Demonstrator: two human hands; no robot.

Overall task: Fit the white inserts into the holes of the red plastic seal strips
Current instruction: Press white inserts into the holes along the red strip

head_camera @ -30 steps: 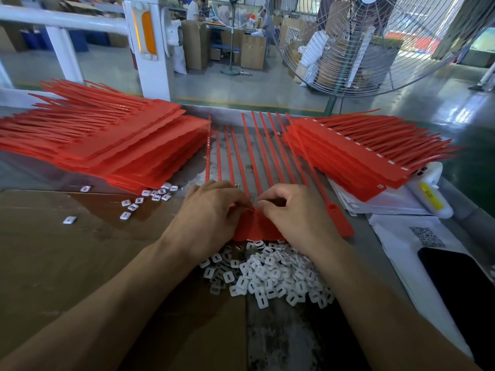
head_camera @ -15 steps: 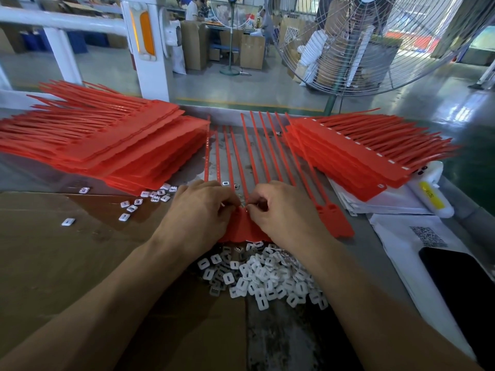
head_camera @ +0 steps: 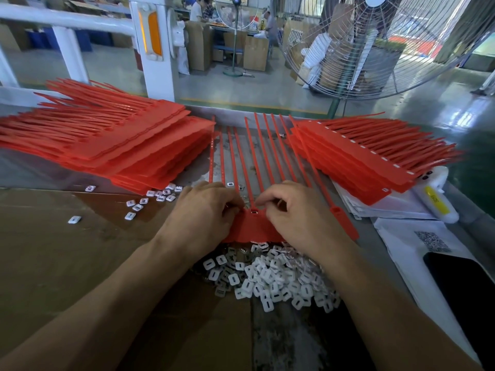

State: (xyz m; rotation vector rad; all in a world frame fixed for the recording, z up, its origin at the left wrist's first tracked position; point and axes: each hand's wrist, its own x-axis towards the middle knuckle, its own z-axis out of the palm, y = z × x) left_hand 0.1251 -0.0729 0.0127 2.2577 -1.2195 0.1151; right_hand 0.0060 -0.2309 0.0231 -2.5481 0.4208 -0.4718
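Left hand (head_camera: 203,212) and right hand (head_camera: 297,215) with curled fingers pinching red seal strip sheet (head_camera: 251,226), white insert (head_camera: 254,211) between fingertips, insert pile (head_camera: 270,279) just behind hands

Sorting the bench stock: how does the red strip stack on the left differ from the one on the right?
The left stack looks larger and more spread out; the right stack is narrower. The left stack's thin tails fan to the left, the right stack's to the right. White marks dot the top strip's edge on the right stack; none show on the left stack. Both are red seal strips piled flat at the bench's far edge.
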